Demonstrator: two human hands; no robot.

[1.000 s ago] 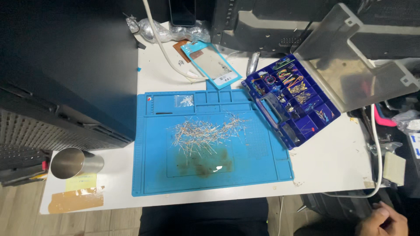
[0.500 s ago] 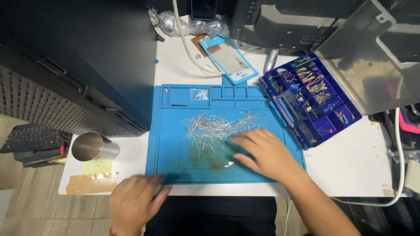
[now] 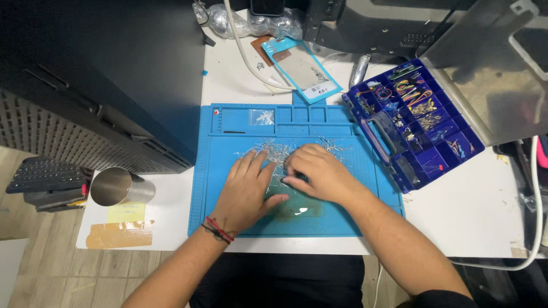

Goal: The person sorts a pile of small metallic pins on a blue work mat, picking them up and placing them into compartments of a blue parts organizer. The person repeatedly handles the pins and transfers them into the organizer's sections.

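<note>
While both hands worked at the centre of the frame, the left hand (image 3: 246, 191) lay flat and spread wide, palm down, on the blue silicone work mat (image 3: 342, 222), its fingertips touching the pile of thin metal wire leads (image 3: 274, 153). A red and black cord bracelet (image 3: 218, 228) sat on that wrist. The right hand (image 3: 317, 174) was curled narrow just beside it, fingers bent down onto the same pile; whether it actually pinched anything, I could not tell. The wire leads lay scattered across the middle of the mat, partly hidden under both hands, with a few strands showing toward the upper right of the right hand.

Up in the mat's top row of shallow compartments sat a small clear bag (image 3: 262, 117). To the right of the frame, a blue compartment organizer box (image 3: 419, 122) stood open, touching the mat's right edge, its clear lid (image 3: 491, 74) tipped back, small coloured parts in its cells. At the upper centre a light blue flat package (image 3: 301, 69) rested on the white tabletop (image 3: 474, 211). At the left, a metal tumbler (image 3: 117, 186) lay on its side near a yellow sticky note (image 3: 125, 213) and a strip of brown tape (image 3: 117, 235). A big black case (image 3: 97, 74) filled the upper left.
</note>
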